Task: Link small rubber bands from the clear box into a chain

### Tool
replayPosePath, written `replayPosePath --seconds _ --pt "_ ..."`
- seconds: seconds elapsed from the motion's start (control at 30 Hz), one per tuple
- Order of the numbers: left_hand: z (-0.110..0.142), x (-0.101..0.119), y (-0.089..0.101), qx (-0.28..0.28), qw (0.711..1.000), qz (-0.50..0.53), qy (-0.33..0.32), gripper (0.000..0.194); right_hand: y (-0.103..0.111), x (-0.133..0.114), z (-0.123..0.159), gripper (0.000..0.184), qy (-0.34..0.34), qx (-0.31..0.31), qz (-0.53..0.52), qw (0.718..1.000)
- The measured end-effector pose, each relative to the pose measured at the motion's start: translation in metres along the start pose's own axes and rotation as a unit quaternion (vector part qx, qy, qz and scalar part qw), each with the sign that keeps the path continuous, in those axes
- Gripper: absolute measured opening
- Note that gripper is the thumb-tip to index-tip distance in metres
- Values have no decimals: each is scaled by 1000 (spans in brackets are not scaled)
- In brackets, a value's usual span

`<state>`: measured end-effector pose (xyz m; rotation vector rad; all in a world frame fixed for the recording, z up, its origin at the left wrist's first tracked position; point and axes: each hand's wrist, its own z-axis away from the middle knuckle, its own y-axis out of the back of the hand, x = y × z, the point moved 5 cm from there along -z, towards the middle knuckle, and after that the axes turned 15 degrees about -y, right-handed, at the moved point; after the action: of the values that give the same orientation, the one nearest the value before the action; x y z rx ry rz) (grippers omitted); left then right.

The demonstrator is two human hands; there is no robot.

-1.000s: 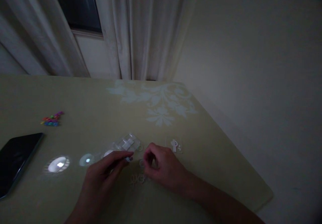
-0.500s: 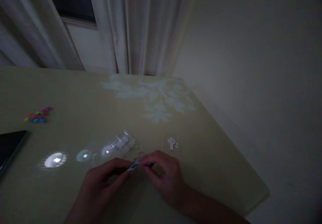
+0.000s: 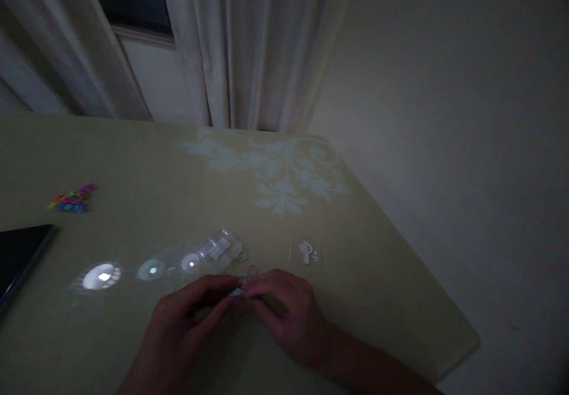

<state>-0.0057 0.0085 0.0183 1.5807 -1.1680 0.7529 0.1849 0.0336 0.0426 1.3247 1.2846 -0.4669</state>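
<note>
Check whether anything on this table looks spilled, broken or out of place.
Nothing clearly stands out. The colourful pieces lie loose but in one heap; the clear plastic packaging sits angled, which seems ordinary. The small pale-blue item at both hands' fingers is too dim to judge.

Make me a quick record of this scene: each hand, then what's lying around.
Left hand: pinching a small pale-blue piece, too small to identify
Right hand: at that same piece; grip unclear
Just beyond hands: clear plastic case, pinkish ring
Right of case: white cutout piece
Far left: pile of small multicolored pieces; dark-screened device, partly out of frame
Surface: table with pale floral pattern
</note>
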Motion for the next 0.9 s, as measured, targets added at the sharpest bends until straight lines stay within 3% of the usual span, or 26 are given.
replayPosePath --seconds 0.17,0.37,0.73,0.9 --pt "-4 8 -1 -16 997 -7 -73 12 -1 2 0 11 -10 9 -12 1000" --pt "-1 9 0 -1 993 -2 -115 28 2 4 -2 8 -44 23 -16 999" --pt "-3 13 -2 5 993 -22 -119 25 0 6 -1 18 -53 -2 -9 999" --pt "-1 14 0 2 993 -32 -113 21 4 7 -2 15 -71 19 -37 997"
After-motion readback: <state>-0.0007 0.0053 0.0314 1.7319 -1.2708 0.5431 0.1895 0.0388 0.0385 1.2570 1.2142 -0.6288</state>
